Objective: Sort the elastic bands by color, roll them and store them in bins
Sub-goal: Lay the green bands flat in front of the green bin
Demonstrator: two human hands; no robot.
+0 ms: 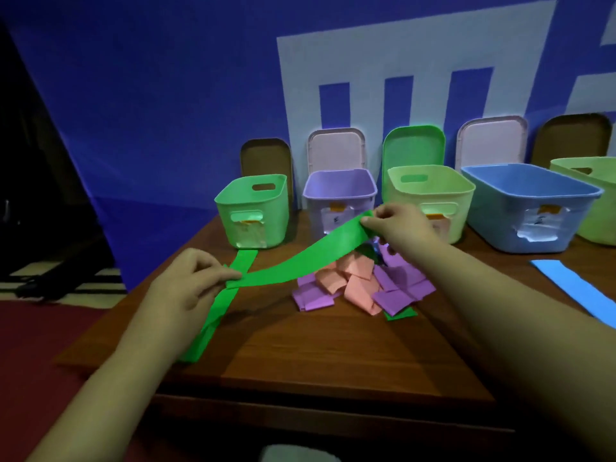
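A green elastic band [310, 253] is stretched in the air between both hands, above the table. My left hand [190, 281] pinches its near end; my right hand [396, 225] pinches its far end in front of the bins. Another green band [220, 305] lies flat on the table under my left hand, running from the green bin [253, 211] toward the front edge. A heap of folded purple and pink bands [363, 285] sits mid-table, with a green piece [400, 313] poking out of it.
Behind the heap stand a purple bin [340, 195], a light green bin [433, 195], a blue bin [533, 208] and another green bin [596, 201], with lids leaning on the wall. A blue band [573, 288] lies at the right. The wooden table [333, 355] ends near me.
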